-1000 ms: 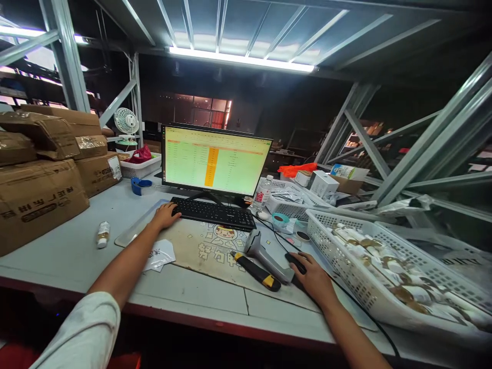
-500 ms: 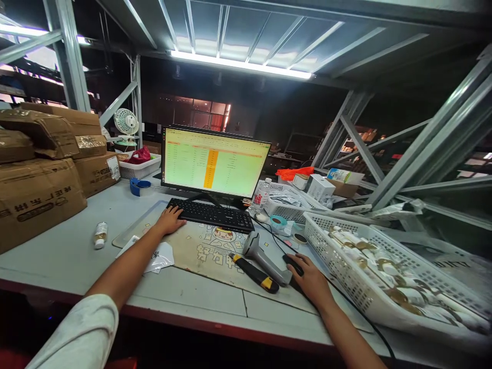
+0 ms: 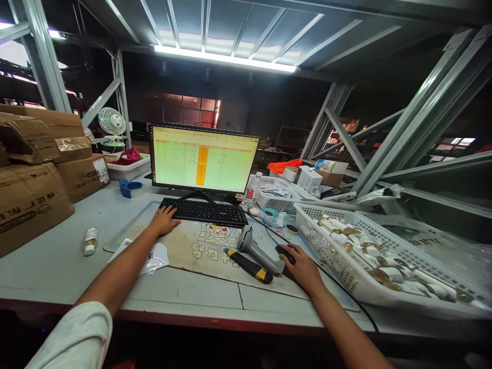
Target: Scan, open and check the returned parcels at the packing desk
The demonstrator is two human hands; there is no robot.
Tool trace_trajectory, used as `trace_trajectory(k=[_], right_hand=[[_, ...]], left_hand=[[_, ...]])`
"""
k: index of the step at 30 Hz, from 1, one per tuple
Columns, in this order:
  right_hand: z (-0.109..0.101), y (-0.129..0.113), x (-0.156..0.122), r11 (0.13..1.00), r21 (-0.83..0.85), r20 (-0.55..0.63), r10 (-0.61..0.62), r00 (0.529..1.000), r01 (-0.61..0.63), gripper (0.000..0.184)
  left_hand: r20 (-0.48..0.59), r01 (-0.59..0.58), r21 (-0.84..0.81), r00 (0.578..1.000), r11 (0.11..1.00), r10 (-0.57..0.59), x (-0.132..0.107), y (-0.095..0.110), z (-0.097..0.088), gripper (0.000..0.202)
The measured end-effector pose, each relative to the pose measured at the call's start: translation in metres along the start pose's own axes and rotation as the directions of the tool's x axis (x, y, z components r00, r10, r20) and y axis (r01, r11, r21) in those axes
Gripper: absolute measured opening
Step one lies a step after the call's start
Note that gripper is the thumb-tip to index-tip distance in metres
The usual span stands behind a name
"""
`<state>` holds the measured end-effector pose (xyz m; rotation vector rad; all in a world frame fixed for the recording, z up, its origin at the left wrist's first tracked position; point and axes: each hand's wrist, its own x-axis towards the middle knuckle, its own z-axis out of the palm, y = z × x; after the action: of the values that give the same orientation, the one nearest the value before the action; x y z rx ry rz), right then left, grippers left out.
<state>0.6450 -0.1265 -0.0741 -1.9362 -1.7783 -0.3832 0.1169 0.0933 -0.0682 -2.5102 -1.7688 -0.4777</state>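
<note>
My left hand [image 3: 164, 221] rests at the left end of a black keyboard [image 3: 203, 211], fingers loosely curled against its edge. My right hand [image 3: 301, 265] lies over a black mouse [image 3: 285, 254] on a worn desk mat [image 3: 203, 251], fingers wrapped on it. Behind the keyboard a monitor [image 3: 203, 160] shows a green and yellow spreadsheet. A grey barcode scanner [image 3: 258, 251] and a black and yellow utility knife [image 3: 248, 265] lie on the mat just left of my right hand.
A white basket [image 3: 338, 261] of small tubes stands at the right. Cardboard boxes [image 3: 31, 200] are stacked at the left. A small bottle [image 3: 90, 241] and a plastic pouch [image 3: 154, 259] lie near my left arm. Tape rolls [image 3: 271, 214] and a water bottle [image 3: 251, 192] sit by the monitor.
The view has shifted a little to the right and down. Both hands stay where they were on the keyboard and the mouse.
</note>
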Motion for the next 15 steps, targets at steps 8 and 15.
trace_trajectory(k=[8,15], right_hand=[[-0.0002,-0.0020,-0.0007,1.000,-0.022,-0.006,0.008,1.000,-0.008,0.047],[-0.0003,-0.0017,-0.0009,1.000,-0.011,-0.012,0.003,1.000,-0.004,0.045]], left_hand=[[0.001,-0.002,0.015,1.000,1.000,0.002,-0.0003,0.0010,-0.0002,0.074],[0.009,-0.002,0.022,1.000,1.000,0.002,-0.0009,0.0033,-0.0010,0.073]])
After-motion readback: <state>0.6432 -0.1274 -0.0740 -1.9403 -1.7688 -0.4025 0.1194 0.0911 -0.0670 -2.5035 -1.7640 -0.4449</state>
